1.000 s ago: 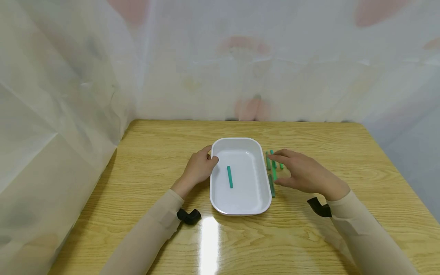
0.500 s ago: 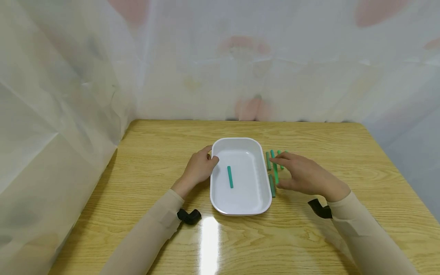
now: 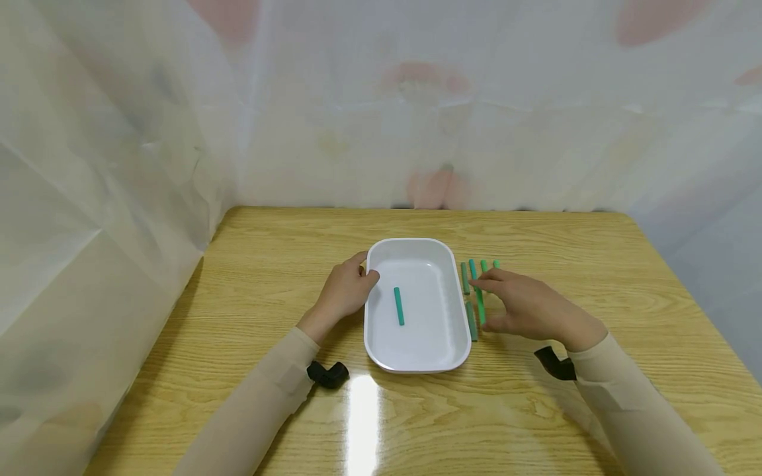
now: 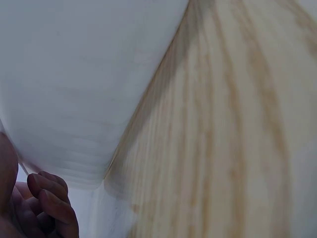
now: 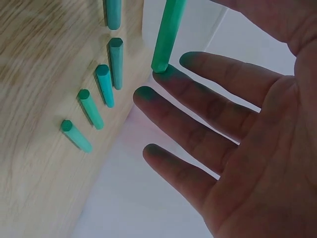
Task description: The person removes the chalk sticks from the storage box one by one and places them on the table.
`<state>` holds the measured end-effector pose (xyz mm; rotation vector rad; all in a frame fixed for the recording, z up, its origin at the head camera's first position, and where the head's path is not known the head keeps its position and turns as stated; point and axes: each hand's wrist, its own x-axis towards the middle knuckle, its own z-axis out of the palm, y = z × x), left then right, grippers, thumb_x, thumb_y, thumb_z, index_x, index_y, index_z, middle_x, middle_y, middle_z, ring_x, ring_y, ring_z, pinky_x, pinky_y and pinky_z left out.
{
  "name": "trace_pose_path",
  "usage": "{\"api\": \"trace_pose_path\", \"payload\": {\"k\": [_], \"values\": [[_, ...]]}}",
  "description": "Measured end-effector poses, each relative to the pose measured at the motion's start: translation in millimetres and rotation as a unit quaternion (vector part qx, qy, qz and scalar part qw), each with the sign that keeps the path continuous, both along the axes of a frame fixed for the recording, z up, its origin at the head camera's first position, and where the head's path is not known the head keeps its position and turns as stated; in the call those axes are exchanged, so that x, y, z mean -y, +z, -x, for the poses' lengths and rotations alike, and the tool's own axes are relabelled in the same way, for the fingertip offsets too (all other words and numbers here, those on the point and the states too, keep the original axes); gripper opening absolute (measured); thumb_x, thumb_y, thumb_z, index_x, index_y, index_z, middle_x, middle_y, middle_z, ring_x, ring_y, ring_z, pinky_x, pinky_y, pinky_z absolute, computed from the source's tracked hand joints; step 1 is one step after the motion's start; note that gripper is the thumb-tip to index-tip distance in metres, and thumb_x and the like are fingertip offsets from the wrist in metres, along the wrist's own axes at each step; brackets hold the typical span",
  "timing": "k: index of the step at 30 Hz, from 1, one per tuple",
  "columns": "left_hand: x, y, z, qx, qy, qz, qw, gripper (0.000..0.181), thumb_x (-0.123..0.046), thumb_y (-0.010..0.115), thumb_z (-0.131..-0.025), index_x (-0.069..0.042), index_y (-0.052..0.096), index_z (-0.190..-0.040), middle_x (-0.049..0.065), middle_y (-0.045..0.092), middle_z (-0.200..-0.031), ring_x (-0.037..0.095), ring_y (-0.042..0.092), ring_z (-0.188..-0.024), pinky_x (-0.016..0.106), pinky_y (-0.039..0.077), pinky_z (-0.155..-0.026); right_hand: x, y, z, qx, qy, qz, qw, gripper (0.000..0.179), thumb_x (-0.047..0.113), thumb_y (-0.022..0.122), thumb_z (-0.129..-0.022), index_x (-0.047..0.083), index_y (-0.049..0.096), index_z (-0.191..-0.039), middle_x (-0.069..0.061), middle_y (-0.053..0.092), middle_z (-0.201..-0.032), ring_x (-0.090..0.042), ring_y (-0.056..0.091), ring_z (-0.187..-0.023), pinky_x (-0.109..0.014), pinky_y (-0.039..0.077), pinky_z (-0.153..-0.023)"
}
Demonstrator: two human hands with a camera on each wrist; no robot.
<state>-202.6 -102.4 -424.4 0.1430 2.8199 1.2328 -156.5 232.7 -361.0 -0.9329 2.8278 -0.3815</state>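
My left hand (image 3: pixel 345 291) grips the left rim of a white tray (image 3: pixel 431 324), thumb over the edge; its curled fingers show below the tray wall in the left wrist view. One teal chalk stick (image 3: pixel 399 306) lies inside the tray. Right of the tray, my right hand (image 3: pixel 530 307) pinches a bright green six-sided chalk stick (image 5: pixel 169 37) by its ends, between thumb and a fingertip. Its other fingers are spread, with green stains on the fingertips (image 5: pixel 146 92). Nearby on the table lie a blue-teal stick (image 5: pixel 105 85) and two light green ones, the nearer being this stick (image 5: pixel 91 109).
Two dark green sticks, one of them this stick (image 3: pixel 471 321), lie along the tray's right side. The wood-grain table (image 3: pixel 274 264) extends around the tray, with a pale patterned sheet (image 3: pixel 333 132) hanging behind it. Each sleeve carries a black wrist mount (image 3: pixel 327 375).
My right hand has shifted slightly right and toward me with the green chalk stick, uncovering more of the light green sticks behind it. My left hand and the tray stay put.
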Motion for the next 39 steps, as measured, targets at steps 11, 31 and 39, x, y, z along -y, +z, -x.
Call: {"api": "trace_pose_path", "payload": {"k": [11,31,39], "values": [[-0.6,0.3,-0.5,0.007,0.002,0.003,1.0000,0.049,-0.029,0.051,-0.101,-0.016,0.055,-0.148,0.003,0.051,-0.067,0.016,0.044,-0.054,0.028,0.037,-0.050,-2,-5.8,-0.6,0.013,0.001,-0.011,0.9999,0.072,0.028,0.090,-0.080,0.001,0.061,-0.140,-0.016,0.062,-0.136,-0.036,0.066,-0.119,-0.052,0.056,-0.094],[-0.4,0.2,-0.5,0.010,0.003,0.006,0.9999,0.052,-0.031,0.051,-0.100,-0.016,0.053,-0.149,0.006,0.057,-0.071,0.018,0.050,-0.058,0.030,0.041,-0.053,-4,-12.7,-0.9,0.031,0.002,-0.016,0.9994,0.070,0.030,0.089,-0.080,0.004,0.063,-0.139,-0.016,0.062,-0.135,-0.034,0.066,-0.116,-0.051,0.057,-0.091],[-0.6,-0.6,-0.4,0.007,0.001,0.002,1.0000,0.050,-0.029,0.052,-0.101,-0.015,0.054,-0.149,0.007,0.059,-0.073,0.018,0.051,-0.059,0.030,0.042,-0.052,-4,-15.3,-0.2,0.039,0.002,-0.014,0.9992,0.069,0.027,0.090,-0.080,0.003,0.063,-0.139,-0.014,0.062,-0.133,-0.031,0.068,-0.111,-0.050,0.058,-0.089]]}}
